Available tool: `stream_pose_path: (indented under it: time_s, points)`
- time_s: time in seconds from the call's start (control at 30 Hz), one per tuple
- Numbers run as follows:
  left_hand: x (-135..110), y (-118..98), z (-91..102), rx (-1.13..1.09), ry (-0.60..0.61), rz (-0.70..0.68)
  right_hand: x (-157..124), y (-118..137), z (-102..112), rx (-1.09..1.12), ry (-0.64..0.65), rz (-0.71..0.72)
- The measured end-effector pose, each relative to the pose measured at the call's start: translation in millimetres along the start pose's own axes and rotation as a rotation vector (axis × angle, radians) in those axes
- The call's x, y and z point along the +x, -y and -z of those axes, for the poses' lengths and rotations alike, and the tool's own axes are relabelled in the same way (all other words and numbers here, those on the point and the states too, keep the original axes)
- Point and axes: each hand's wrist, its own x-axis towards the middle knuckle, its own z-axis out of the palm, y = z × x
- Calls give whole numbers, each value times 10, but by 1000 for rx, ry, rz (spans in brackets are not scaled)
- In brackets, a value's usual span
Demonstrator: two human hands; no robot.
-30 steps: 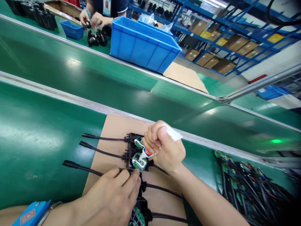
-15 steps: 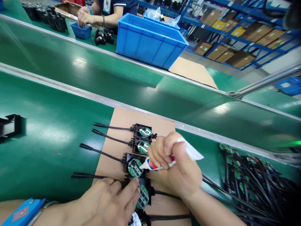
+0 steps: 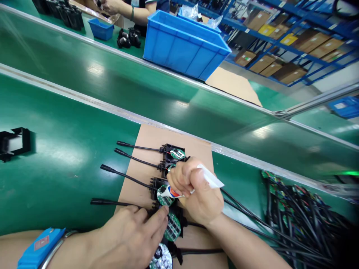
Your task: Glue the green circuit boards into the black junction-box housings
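My right hand (image 3: 198,190) is wrapped round a white glue tube (image 3: 209,175) with a red and blue label. The tube's nozzle points left, over a round green circuit board (image 3: 164,198) in a black housing (image 3: 158,183). Whether the tip touches the board cannot be made out. My left hand (image 3: 134,235) lies palm down with fingers stretched out, the index fingertip at this board's lower edge. Beside those fingers is another green board (image 3: 172,227), and below it a round board with a whitish face (image 3: 161,257). Farther up, a board (image 3: 177,153) carries a white bead.
The row of housings with black cables lies on cardboard (image 3: 131,183). Bundled wired boards and cables (image 3: 300,220) lie at right, a black frame (image 3: 19,142) at left. Behind the green partition (image 3: 134,89) are a blue crate (image 3: 185,45), a small blue bin (image 3: 101,29) and a co-worker's arm (image 3: 140,15).
My right hand and the glue tube have moved left, so the nozzle is farther across the board. The co-worker's hands have left the small blue bin. The view has shifted slightly.
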Motion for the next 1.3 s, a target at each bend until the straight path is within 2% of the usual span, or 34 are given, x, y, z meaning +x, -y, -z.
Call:
stream_pose_path:
  time_s: [0.33, 0.67, 0.87, 0.93, 1.1, 1.2, 1.3]
  points:
    - [-2, 11, -45, 36, 17, -3, -138, 166, 69, -74, -9, -28]
    - [-10, 15, -60, 34, 13, -22, -2, 87, 123, -50, 5, 29]
    - [-30, 9, -58, 34, 12, 16, 41, 46, 144, -53, -2, 77]
    - [-51, -5, -72, 41, -22, -22, 0, 105, 165, -58, -14, 70]
    - [-126, -150, -173, 88, -139, -219, -235, 288, 110, -8, -31, -11]
    - [-178, -219, -183, 104, -147, -226, -358, 240, 16, 22, 8, -71]
    - [-220, -221, -147, 99, -150, -225, -412, 92, -56, 36, 39, -69]
